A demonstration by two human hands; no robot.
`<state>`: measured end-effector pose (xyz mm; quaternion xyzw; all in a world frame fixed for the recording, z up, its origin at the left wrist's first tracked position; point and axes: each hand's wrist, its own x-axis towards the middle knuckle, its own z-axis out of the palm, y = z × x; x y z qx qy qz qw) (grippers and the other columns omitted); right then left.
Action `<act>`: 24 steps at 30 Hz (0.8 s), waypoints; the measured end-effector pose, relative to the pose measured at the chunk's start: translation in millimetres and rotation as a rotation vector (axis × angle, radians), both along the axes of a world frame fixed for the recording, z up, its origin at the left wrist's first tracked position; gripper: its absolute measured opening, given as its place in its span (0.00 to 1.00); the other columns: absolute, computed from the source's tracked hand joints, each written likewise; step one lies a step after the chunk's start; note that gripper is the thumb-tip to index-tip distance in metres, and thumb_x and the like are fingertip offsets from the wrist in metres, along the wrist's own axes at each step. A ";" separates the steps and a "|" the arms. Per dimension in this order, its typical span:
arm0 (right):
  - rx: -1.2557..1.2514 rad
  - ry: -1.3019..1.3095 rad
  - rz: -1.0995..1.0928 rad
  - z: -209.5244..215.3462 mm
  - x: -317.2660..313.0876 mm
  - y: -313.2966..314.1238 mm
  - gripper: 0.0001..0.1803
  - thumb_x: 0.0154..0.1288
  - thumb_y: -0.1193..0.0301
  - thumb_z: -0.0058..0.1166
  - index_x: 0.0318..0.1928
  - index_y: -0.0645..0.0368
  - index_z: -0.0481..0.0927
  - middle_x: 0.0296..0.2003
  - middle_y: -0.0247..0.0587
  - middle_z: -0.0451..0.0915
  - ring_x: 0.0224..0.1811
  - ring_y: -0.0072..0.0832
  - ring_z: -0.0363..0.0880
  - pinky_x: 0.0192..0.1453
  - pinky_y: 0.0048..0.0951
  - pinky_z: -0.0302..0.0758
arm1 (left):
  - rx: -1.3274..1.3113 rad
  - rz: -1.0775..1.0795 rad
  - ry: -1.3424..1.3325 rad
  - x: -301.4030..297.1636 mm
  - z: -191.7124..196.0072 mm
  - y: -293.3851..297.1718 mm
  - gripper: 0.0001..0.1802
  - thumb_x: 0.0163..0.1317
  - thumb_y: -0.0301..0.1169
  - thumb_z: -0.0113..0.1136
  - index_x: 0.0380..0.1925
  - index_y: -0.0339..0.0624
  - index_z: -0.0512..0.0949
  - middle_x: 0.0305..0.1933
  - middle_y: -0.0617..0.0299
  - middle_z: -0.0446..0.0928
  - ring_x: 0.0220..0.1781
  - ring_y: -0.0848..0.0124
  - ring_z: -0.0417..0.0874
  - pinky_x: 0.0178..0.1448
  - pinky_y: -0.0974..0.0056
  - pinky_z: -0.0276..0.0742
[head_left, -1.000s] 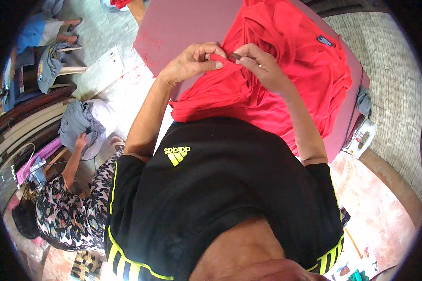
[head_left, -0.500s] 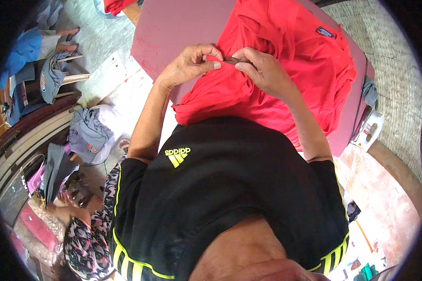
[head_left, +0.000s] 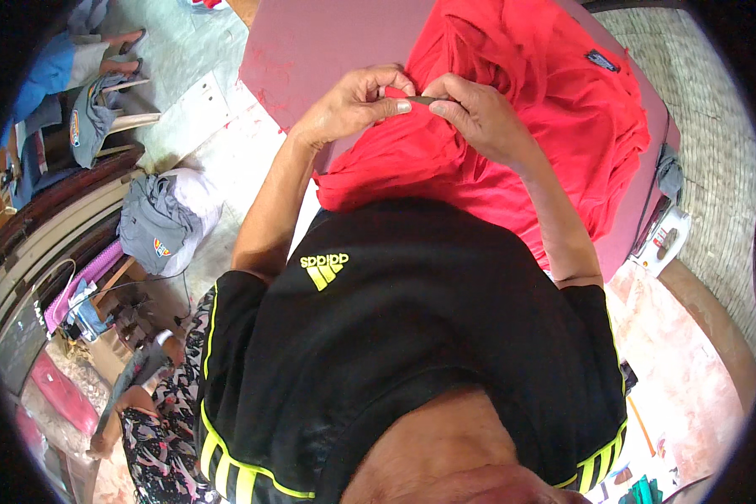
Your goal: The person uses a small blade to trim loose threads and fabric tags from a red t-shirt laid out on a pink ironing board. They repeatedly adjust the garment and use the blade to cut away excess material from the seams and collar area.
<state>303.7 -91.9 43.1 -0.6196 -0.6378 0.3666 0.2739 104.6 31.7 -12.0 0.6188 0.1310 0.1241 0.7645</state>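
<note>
A red garment (head_left: 554,160) with a small dark label lies spread and rumpled over a pink-covered table. My left hand (head_left: 349,107) is closed, pinching a bit of red cloth between thumb and fingers above the garment's left part. Facing it, my right hand (head_left: 483,122) is closed on a small dark metal tool, which looks like thread snips (head_left: 421,100). The snips' tip meets the fingertips of my left hand. Most of the tool is hidden in my right fingers.
Red thread scraps lie on the pink table (head_left: 311,50). A white iron-like appliance (head_left: 662,239) stands off its right edge. Grey shirts (head_left: 158,223) are piled at left. One person in patterned clothing (head_left: 172,437) sits lower left; another in blue (head_left: 44,80) is farther off.
My hands have come slightly closer together, and the snips look slimmer, their arms no longer visibly apart. At lower left, the other person's arm and grey cloth have moved down.
</note>
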 end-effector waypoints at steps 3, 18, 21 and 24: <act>-0.041 0.054 -0.024 -4.0 2.9 -2.5 0.09 0.71 0.71 0.53 0.47 0.61 0.76 0.32 0.37 0.77 0.36 0.24 0.76 0.44 0.28 0.73 | 0.010 0.027 0.024 0.7 -0.6 -2.2 0.07 0.67 0.26 0.63 0.43 0.39 0.80 0.36 0.72 0.73 0.33 0.85 0.70 0.34 0.76 0.66; -0.149 0.369 -0.129 -11.4 -1.0 -22.6 0.05 0.67 0.73 0.61 0.38 0.58 0.78 0.28 0.16 0.68 0.30 0.09 0.60 0.33 0.17 0.59 | 0.345 0.444 0.090 -38.0 17.5 -30.2 0.07 0.62 0.27 0.66 0.39 0.39 0.83 0.39 0.65 0.79 0.36 0.77 0.77 0.41 0.71 0.74; -0.093 0.361 -0.074 -5.1 -4.4 -24.1 0.06 0.66 0.72 0.61 0.36 0.60 0.79 0.26 0.18 0.67 0.28 0.09 0.61 0.31 0.18 0.60 | 0.435 0.440 0.255 -38.5 24.7 -75.3 0.12 0.49 0.20 0.73 0.34 0.39 0.82 0.33 0.61 0.77 0.36 0.70 0.79 0.37 0.67 0.75; -0.089 0.365 -0.059 -5.8 -2.3 -30.5 0.06 0.67 0.71 0.61 0.36 0.60 0.79 0.25 0.19 0.67 0.27 0.09 0.61 0.30 0.18 0.60 | 0.683 0.699 0.191 -30.5 14.9 -110.7 0.10 0.48 0.21 0.73 0.31 0.39 0.82 0.33 0.58 0.78 0.36 0.64 0.80 0.37 0.65 0.76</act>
